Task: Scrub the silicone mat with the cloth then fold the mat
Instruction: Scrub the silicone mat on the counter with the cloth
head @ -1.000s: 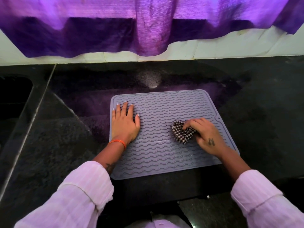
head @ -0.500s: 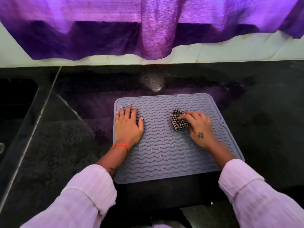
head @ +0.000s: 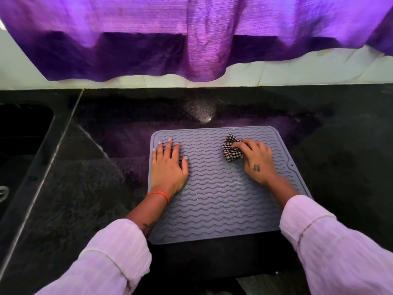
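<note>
A: What are the right hand's (head: 256, 161) fingers (head: 244, 145) doing?

B: Curled round a bunched checked cloth (head: 231, 151), pressing it onto the far right part of the grey ridged silicone mat (head: 214, 194).

A: And the left hand (head: 169, 167)?

B: Fingers straight and close together, palm flat on the mat's left side, an orange band (head: 159, 195) at the wrist.

A: Where's the mat?

B: Flat on the dark stone counter (head: 340, 135), below a purple curtain (head: 191, 33); a sink (head: 21, 128) sits far left.

- No words, labels, brands or numbers are showing readably anywhere.
- A small dark tattoo mark is sitting on the back of the right hand (head: 258, 162), beside the cloth (head: 230, 151); its form is not reading as any letter.
</note>
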